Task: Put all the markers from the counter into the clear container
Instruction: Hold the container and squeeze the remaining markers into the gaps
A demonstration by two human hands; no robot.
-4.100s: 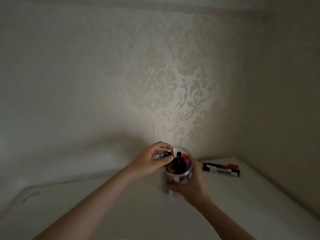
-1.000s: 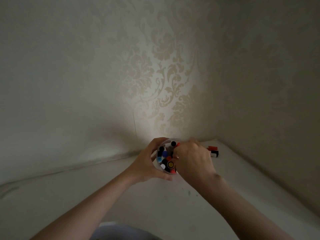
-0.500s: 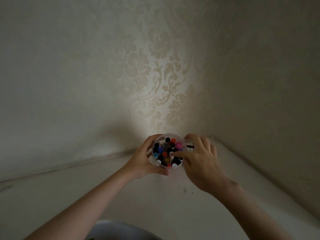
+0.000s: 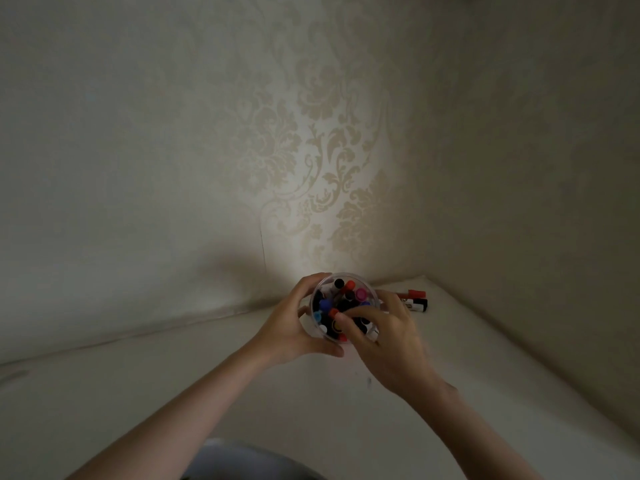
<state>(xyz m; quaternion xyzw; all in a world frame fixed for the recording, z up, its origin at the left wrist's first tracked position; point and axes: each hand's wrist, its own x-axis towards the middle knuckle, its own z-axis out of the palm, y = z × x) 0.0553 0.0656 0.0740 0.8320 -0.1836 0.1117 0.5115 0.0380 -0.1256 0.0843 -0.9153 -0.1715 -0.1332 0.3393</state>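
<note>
In the head view, both bare forearms reach up from the near edge of the frame toward the far corner of a pale counter (image 4: pixel 173 382), meeting at a clear container (image 4: pixel 317 318) that stands just short of the patterned wallpaper (image 4: pixel 311 150). The left hand (image 4: pixel 294 327) comes in from the near left with the wrist straight and the fingers curled around the left wall of the container, the fingertips at its far rim and the thumb pressed across its near side low down; it is closed on the container in a cupping grip. The right hand (image 4: pixel 384 341) comes in from the near right, its back turned up and the wrist bent slightly inward. Its fingers are half-curled over the right side of the container's mouth, the thumb lying across the near part of the opening, touching the caps; whether it pinches a marker or only rests there cannot be told. Inside the container a crowded bunch of markers (image 4: pixel 341 303) stands upright, caps showing black, red, blue and pink. On the counter just right of the right hand, near the far right wall, two markers lie side by side: a red marker (image 4: pixel 414 293) farther back and a black marker (image 4: pixel 417 304) nearer.
</note>
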